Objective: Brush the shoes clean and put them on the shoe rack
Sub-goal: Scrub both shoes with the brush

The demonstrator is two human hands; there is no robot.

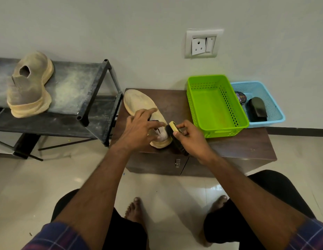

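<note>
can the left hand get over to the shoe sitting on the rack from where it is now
Probably yes. The left hand rests on the shoe on the cabinet, beside the shoe rack. The shoe on the rack lies on the open top shelf, nothing standing between, though letting go comes first.

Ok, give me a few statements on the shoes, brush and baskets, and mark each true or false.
1. One shoe already sits on the shoe rack. True.
2. The right hand holds the brush. True.
3. The green basket holds the polish tin. False: the polish tin lies in the blue basket.
4. The left hand rests on the rack. False: it steadies the second shoe on the brown cabinet.
</note>
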